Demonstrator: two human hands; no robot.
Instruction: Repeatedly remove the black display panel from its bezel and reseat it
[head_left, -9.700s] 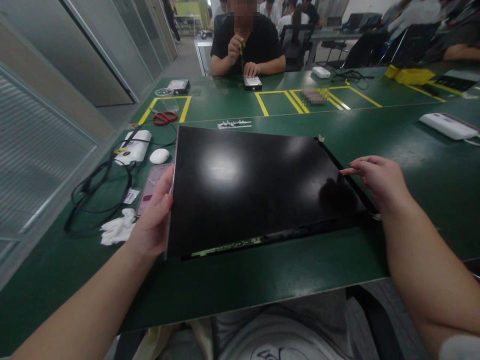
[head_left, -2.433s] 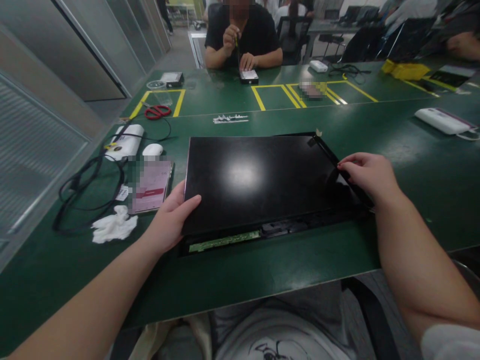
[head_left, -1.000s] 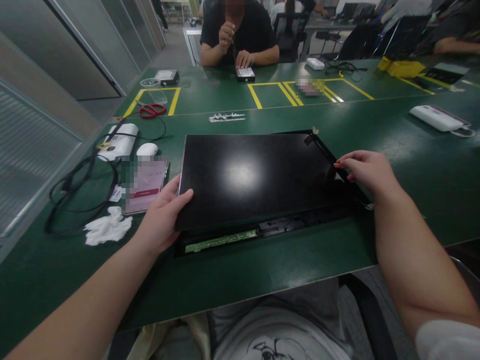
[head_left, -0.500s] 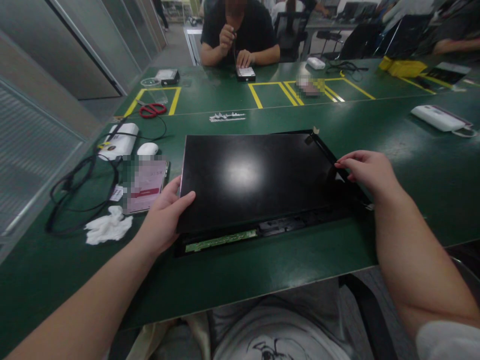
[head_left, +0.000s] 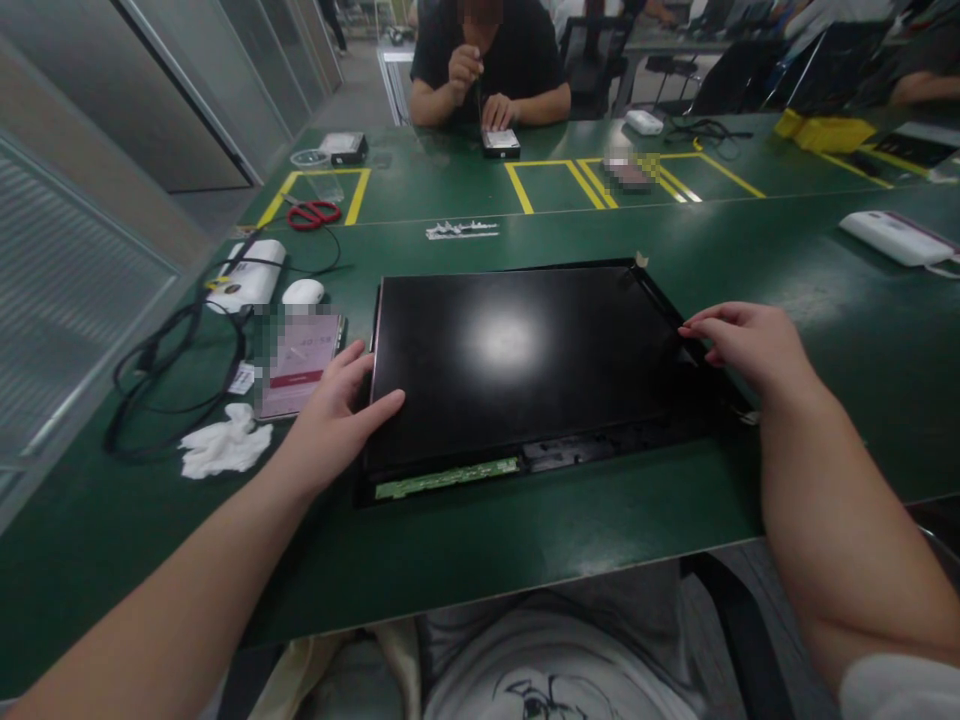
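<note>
A large black display panel (head_left: 517, 360) lies in a black frame (head_left: 701, 350) on the green table (head_left: 525, 530). A thin green circuit strip (head_left: 446, 478) shows along the panel's near edge. My left hand (head_left: 334, 420) grips the panel's near left corner, thumb on top of the glass. My right hand (head_left: 746, 345) holds the right edge, fingertips pinched at the panel's side next to the frame. The panel sits almost flat.
Left of the panel lie a phone (head_left: 300, 355), a white mouse (head_left: 302, 292), a white power block (head_left: 247, 275), black cables (head_left: 176, 375) and a crumpled white cloth (head_left: 225, 450). Red scissors (head_left: 313, 213) lie farther back. A person in black works across the table. A white device (head_left: 896, 238) lies at right.
Since the first frame the panel has come down from a tilted, raised position to nearly flat in the frame. In the last second my left hand shifted slightly on the corner.
</note>
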